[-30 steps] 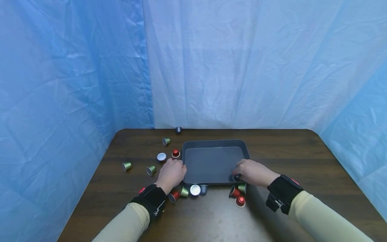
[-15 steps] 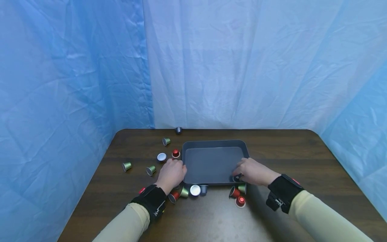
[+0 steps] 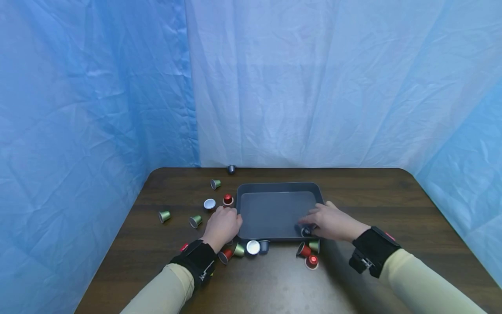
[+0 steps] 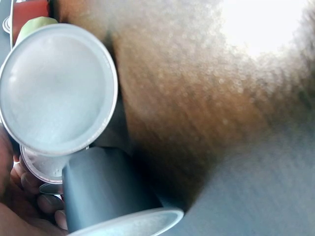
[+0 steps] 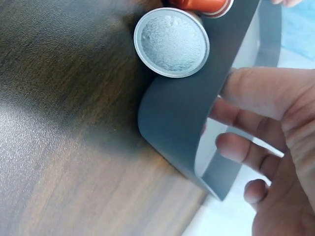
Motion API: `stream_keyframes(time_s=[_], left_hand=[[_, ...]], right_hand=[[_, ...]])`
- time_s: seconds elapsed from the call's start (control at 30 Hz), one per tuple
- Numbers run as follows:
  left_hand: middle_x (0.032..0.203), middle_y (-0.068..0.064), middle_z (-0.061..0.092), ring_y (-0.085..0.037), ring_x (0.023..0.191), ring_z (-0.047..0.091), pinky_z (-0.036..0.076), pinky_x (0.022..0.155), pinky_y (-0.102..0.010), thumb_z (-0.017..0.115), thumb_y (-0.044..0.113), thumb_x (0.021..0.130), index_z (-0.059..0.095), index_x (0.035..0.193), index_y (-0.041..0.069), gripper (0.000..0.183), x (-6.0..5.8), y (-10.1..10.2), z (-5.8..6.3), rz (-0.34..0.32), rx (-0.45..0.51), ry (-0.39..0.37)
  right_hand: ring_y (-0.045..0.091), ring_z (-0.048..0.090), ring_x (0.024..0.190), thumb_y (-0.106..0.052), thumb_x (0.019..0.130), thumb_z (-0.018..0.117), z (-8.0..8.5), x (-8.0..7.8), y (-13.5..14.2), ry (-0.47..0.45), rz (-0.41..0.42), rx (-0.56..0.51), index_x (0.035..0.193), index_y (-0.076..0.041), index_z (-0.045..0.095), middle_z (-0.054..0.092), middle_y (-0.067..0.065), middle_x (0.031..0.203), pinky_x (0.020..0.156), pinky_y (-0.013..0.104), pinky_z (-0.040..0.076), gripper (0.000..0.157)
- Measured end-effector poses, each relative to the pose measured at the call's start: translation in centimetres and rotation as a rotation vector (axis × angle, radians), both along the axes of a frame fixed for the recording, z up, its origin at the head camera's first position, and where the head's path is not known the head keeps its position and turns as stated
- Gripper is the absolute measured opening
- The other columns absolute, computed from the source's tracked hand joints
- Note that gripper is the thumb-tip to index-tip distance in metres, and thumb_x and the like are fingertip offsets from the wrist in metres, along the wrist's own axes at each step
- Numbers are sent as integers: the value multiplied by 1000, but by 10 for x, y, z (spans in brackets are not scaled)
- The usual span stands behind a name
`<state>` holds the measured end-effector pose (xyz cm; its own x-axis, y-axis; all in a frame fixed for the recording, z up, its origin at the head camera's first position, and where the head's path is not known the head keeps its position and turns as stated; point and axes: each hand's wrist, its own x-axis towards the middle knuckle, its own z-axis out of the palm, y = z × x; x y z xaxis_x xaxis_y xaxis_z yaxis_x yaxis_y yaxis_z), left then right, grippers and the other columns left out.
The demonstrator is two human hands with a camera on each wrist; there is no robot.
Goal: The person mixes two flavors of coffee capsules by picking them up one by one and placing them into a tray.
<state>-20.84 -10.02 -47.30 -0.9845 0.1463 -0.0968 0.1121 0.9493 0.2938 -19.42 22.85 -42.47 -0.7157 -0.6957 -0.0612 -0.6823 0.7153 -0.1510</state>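
Note:
A dark grey tray (image 3: 270,205) sits on the wooden table. My left hand (image 3: 223,223) grips its left edge, with the fingers (image 4: 37,196) partly hidden behind coffee capsules in the left wrist view. A dark coffee capsule (image 3: 306,231) lies inside the tray's front right corner. Over it, my right hand (image 3: 331,222) has its fingers spread; in the right wrist view the thumb (image 5: 261,88) is right at the rim. Outside the front edge are a white-lidded capsule (image 3: 252,247), a dark blue capsule (image 3: 264,246), a green one (image 3: 239,250) and a red one (image 3: 225,256).
By the front right corner lie red (image 3: 303,250) and green (image 3: 315,245) capsules, with an upright red capsule (image 3: 311,261). Several more, such as a green capsule (image 3: 164,216) and a dark capsule (image 3: 231,168), are scattered left and behind. A blue curtain (image 3: 274,87) encloses the table.
My right hand has loosened its pinch on the dark capsule, spreading its fingers and shifting slightly right. The capsule stays in the tray corner. The left hand keeps its place.

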Motion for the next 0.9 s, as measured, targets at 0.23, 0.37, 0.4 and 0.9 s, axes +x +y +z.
stream_keyframes(time_s=[0.23,0.37,0.4,0.9], left_hand=[[78,-3,59,-25,90,55,51,76,-37,62,31,102,72,99,5,28,0,0,1,-1,-2,2],[78,-3,59,-25,90,55,52,76,-36,62,32,102,72,100,5,28,-1,0,2,4,-7,-11],[78,-3,59,-25,91,55,52,76,-36,62,32,102,72,100,5,29,-1,0,2,6,-9,-13],[69,-2,56,-24,86,57,51,69,-34,62,31,102,71,93,5,29,-2,3,3,11,10,-25]], right_hand=[[12,63,86,-13,89,78,6,8,-3,68,-37,-51,119,-12,76,73,0,101,75,29,54,31],[1,57,70,-11,92,73,8,15,-4,26,-90,-112,118,-8,75,73,2,100,63,22,52,26],[0,55,67,-11,93,72,9,17,-4,11,-100,-123,118,-8,74,74,3,101,60,21,50,25],[-5,43,53,-16,94,73,6,37,-2,-16,-74,-177,102,-11,70,63,-13,74,48,19,39,10]])
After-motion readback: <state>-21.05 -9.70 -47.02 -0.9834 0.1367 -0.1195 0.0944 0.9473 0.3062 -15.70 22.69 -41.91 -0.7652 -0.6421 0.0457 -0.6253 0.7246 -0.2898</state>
